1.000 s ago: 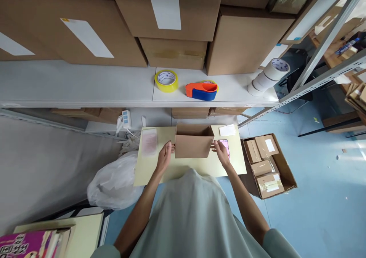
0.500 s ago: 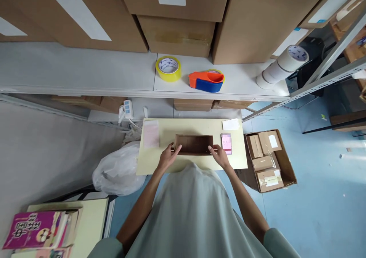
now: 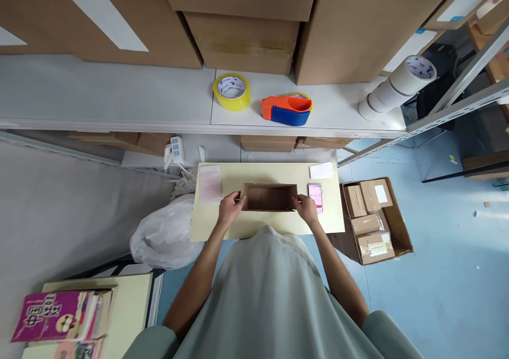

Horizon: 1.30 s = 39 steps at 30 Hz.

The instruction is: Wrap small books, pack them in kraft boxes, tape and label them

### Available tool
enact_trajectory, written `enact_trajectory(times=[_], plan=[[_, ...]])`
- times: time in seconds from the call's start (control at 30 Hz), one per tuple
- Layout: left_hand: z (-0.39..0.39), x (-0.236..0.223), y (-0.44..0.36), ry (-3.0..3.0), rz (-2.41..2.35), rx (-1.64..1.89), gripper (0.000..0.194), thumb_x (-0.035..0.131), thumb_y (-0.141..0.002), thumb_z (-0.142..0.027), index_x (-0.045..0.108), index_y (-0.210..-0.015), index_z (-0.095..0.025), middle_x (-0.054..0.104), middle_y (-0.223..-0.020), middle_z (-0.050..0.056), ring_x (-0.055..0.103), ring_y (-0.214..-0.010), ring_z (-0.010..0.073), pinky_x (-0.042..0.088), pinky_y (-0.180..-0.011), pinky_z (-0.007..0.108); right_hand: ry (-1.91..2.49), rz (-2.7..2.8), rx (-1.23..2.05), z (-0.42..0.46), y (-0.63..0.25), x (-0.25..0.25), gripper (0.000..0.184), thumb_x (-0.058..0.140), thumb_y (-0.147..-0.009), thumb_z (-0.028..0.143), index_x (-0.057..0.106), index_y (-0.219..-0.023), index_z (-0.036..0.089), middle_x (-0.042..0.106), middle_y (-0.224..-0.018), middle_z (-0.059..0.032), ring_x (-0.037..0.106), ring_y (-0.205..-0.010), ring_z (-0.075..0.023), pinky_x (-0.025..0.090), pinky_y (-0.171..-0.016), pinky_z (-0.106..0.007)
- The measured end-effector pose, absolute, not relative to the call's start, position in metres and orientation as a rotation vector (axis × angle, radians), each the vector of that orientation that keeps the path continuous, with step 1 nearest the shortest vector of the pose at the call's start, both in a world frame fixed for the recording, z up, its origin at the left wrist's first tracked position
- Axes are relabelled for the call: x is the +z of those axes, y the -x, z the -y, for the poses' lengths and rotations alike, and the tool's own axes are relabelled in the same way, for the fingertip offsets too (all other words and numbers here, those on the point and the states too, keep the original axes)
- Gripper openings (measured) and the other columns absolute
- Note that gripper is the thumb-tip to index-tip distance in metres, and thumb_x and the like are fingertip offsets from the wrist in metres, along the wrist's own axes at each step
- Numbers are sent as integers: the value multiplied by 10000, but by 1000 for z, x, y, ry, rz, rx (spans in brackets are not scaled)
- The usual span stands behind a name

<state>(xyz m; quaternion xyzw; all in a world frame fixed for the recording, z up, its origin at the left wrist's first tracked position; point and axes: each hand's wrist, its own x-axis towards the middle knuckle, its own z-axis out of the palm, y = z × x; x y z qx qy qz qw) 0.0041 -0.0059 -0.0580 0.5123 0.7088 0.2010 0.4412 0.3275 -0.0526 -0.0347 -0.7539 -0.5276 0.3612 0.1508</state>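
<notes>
An open cardboard box [image 3: 269,196] stands on the pale yellow table [image 3: 260,225] in front of me, its inside facing up and toward me. My left hand [image 3: 230,209] grips the left end of the box between thumb and fingers. At the opposite end, my right hand [image 3: 306,210] pinches the box's right side in the same way. Just beyond the right hand lies a phone [image 3: 315,196] with a pink screen. A pinkish sheet of paper [image 3: 210,183] is at the table's left, and a small white paper [image 3: 321,171] at its back right.
On the shelf [image 3: 139,96] above are yellow tape [image 3: 231,92], an orange and blue tape dispenser [image 3: 286,110] and stacked white rolls [image 3: 397,89]. A carton [image 3: 402,234] holding several small boxes sits on the floor at right. A plastic bag [image 3: 165,234] and books [image 3: 51,316] are at left.
Both hands have shifted on the box ends, with fingers now drawn in closer at the side edges. The box sits slightly higher in view; the camera view has moved a little.
</notes>
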Motion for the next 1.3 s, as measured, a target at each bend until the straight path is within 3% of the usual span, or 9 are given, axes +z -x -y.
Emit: enact_trajectory(times=[0.13,0.2,0.37,0.53,0.73,0.87,1.0,1.17,1.3], plan=[[5,-76,13,-931,-1621,645,313,803,-801,-495,725,-891,-205,761,-835,14,725,-919,250,535,-758,294,1999,1384,1139,57,-347,-50,574,607,-961,692,436,-617,266,538,-577,3,560,-608,-184,395,-581,-296],[7,-85,20,-865,-1589,660,411,834,-767,-561,722,-914,-194,761,-849,28,730,-900,256,555,-746,313,1895,1194,1276,59,-356,-59,628,667,-879,789,436,-619,266,500,-578,21,536,-619,-173,414,-583,-295],[13,-105,20,-568,-1439,743,582,949,-673,-533,752,-1088,-175,802,-1087,112,756,-966,251,595,-807,340,1614,650,1647,67,-360,-83,593,872,-709,784,680,-842,238,684,-785,-11,679,-809,-202,601,-800,-349],[17,-118,13,-354,-1401,772,618,961,-710,-389,726,-1242,-181,793,-1151,112,743,-928,199,576,-793,300,1590,511,1689,69,-352,-96,598,920,-669,739,728,-927,235,766,-925,-52,717,-915,-221,629,-889,-372],[11,-90,20,-859,-1693,793,616,878,-798,-353,691,-1359,-183,737,-1311,169,712,-1212,330,570,-1066,490,1866,945,1286,62,-364,-73,725,796,-773,785,740,-1194,199,768,-1207,-164,717,-1096,-327,611,-960,-488],[14,-45,1,-1762,-1709,722,507,740,-962,-342,673,-1449,-218,627,-1525,171,520,-1489,374,396,-1276,547,1902,1582,804,41,-357,-35,556,681,-1001,611,702,-1396,220,684,-1462,-185,611,-1376,-367,514,-1156,-563],[30,-25,-45,-2231,-1304,320,536,740,-983,-401,665,-1484,-225,676,-1440,153,585,-1368,361,462,-1190,494,1774,2179,725,3,-321,-7,494,674,-1071,463,653,-1500,219,648,-1563,-156,536,-1510,-339,430,-1253,-517],[46,-45,-81,-2463,-1198,-70,469,641,-999,-187,691,-1465,-186,705,-1239,184,656,-1194,340,522,-1025,459,1649,2745,826,-43,-271,-7,488,477,-1156,561,710,-1401,209,778,-1331,-164,732,-1246,-289,532,-1040,-360],[50,-55,-83,-2518,-1197,-127,537,508,-995,-65,671,-1492,-185,705,-1223,188,667,-1161,321,517,-978,436,1515,2977,679,-66,-262,-16,575,348,-1177,560,738,-1296,155,783,-1296,-196,765,-1166,-308,545,-910,-369]])
